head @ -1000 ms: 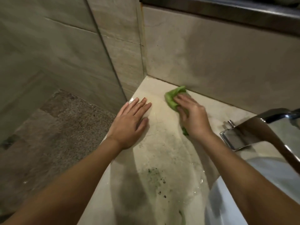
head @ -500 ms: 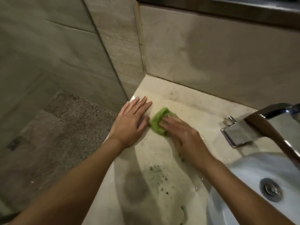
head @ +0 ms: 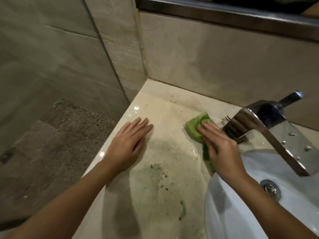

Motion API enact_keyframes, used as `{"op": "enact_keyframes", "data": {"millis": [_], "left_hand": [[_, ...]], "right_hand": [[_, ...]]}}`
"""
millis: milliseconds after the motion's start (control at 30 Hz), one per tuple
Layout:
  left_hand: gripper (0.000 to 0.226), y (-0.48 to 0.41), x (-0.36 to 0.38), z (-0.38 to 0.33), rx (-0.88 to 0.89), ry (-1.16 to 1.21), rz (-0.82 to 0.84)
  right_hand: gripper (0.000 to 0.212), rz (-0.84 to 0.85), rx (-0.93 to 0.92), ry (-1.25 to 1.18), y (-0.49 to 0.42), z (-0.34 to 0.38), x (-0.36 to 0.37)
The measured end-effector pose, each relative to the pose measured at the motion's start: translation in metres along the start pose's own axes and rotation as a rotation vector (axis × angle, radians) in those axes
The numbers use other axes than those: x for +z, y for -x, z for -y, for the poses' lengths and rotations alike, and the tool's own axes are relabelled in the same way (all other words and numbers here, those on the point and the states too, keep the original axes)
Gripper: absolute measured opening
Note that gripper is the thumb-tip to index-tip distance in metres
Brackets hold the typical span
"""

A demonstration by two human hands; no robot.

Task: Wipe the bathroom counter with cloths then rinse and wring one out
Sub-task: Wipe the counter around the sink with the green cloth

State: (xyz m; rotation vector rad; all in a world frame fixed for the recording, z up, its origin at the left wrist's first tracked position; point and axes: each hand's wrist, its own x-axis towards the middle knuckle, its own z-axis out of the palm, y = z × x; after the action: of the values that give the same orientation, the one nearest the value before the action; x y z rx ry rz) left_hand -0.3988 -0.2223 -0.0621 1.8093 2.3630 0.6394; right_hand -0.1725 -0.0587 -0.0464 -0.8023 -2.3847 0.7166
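Bench (head: 169,107): a pale stone top is running into the corner of the tiled walls, and it is glistening with wet film and suds across its middle.
Basin (head: 222,214): a white bowl is sitting at the right end of the bench, its drain showing and no water running into it.
Tap (head: 255,121): a chrome spout is reaching out over the basin, just beside the cloth.
Left hand (head: 127,145): it is lying flat on the bench near the front edge, fingers straight and released, grasping nothing. It seems to be bracing the person.
Right hand (head: 219,149): it is pressing flat on the cloth with straight fingers, pushing it rather than clenching it.
Cloth (head: 195,125): a green cloth is lying bunched on the bench under the right hand, close against the base of the tap. It is the only cloth showing.
Specks (head: 158,169): dark crumbs and a greenish stain are sitting in the wet patch between the two forearms, and a small green smear (head: 182,208) is lying nearer the front.
Step in hand: the wiping is under way, judging by the flat palm on the cloth. The rinsing and wringing are not yet begun.
Next move: it is likely calling for a sweep back toward the specks with firm, even pressure, with the left hand lifting clear if the cloth heads that way.
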Motion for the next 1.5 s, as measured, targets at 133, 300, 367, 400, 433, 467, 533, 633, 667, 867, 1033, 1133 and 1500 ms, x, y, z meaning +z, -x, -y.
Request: {"op": "enact_keyframes", "data": {"millis": [133,300,367,400,433,467,533,633,667,867,1033,1133,1500], "left_hand": [[0.047,-0.008,0.001,0.004,-0.002,-0.049,0.044],[0.047,-0.003,0.002,0.005,-0.001,-0.031,0.062],[0.047,-0.004,0.000,0.005,-0.009,-0.029,0.054],[0.047,-0.005,0.000,0.005,-0.012,-0.031,0.047],[0.047,-0.006,0.000,0.005,-0.014,-0.033,0.040],[0.047,-0.006,0.000,0.004,-0.018,-0.035,0.035],[0.047,-0.005,0.001,0.003,-0.025,-0.035,0.025],[0.047,-0.004,0.002,0.003,-0.016,-0.025,0.028],[0.047,-0.004,0.001,0.003,-0.014,-0.023,0.028],[0.046,-0.005,-0.001,0.001,-0.012,-0.023,0.008],[0.046,-0.006,0.002,0.003,-0.015,-0.025,0.011],[0.047,-0.005,0.002,0.002,-0.020,-0.024,0.008],[0.038,0.034,-0.016,0.000,-0.218,0.142,-0.170]], "right_hand": [[0.039,0.064,0.025,0.044,-0.015,0.002,0.020],[0.036,0.245,-0.124,-0.053,0.018,0.044,0.038],[0.037,0.267,-0.148,-0.056,0.044,0.036,0.016],[0.038,0.255,-0.151,-0.036,0.043,0.024,0.006],[0.041,0.234,-0.124,-0.005,0.034,0.012,0.002],[0.043,0.197,-0.081,0.030,0.019,0.003,0.003],[0.040,0.112,-0.010,0.068,-0.016,-0.002,0.020],[0.033,0.147,-0.055,-0.025,-0.010,0.031,0.036],[0.032,0.186,-0.105,-0.056,0.010,0.039,0.032],[0.041,0.204,-0.089,-0.009,0.017,0.002,0.001],[0.032,0.196,-0.094,-0.063,0.000,0.040,0.046],[0.035,0.304,-0.184,-0.127,0.053,0.040,0.028],[0.041,0.211,-0.059,-0.120,0.017,0.027,0.024]]}}
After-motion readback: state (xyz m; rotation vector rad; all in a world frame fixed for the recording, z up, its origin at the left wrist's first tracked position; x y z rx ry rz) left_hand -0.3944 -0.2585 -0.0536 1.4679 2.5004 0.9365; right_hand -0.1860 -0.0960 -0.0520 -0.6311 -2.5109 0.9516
